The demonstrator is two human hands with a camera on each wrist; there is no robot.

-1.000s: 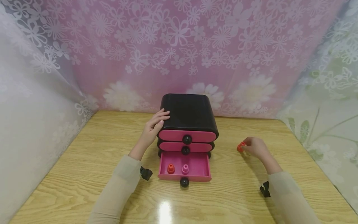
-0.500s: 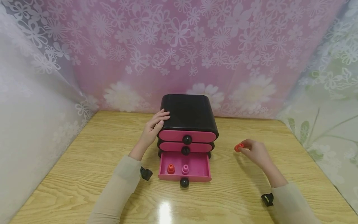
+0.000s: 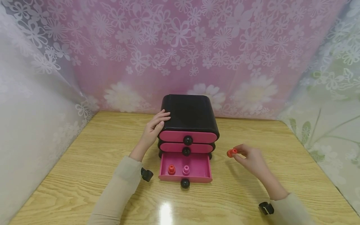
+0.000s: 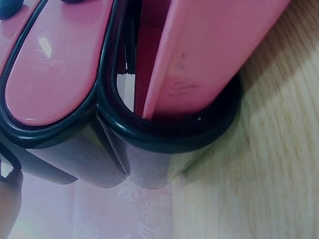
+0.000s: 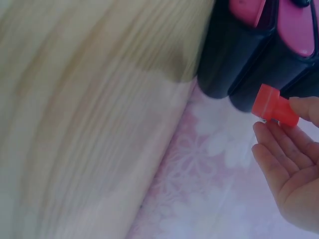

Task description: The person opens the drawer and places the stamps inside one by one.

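Leftward and slightly down is how the right hand (image 3: 250,157) has travelled since the earlier frames, carrying the red peg (image 3: 232,152) closer to the drawer unit (image 3: 189,123). Thumb and fingertips pinch the peg by one end, so most of it sticks out toward the open bottom drawer (image 3: 185,170), which lies just to the hand's left and a little below. Inside that drawer stand a second red peg (image 3: 171,169) and a pink peg (image 3: 186,169).

Resting with relaxed fingers, the left hand (image 3: 155,126) touches the unit's upper left corner, fingertips on the black top.

With so shallow a pinch, I judge the peg could slip onto the surface (image 3: 84,175), or catch the drawer's side wall. It might also topple the standing pegs.
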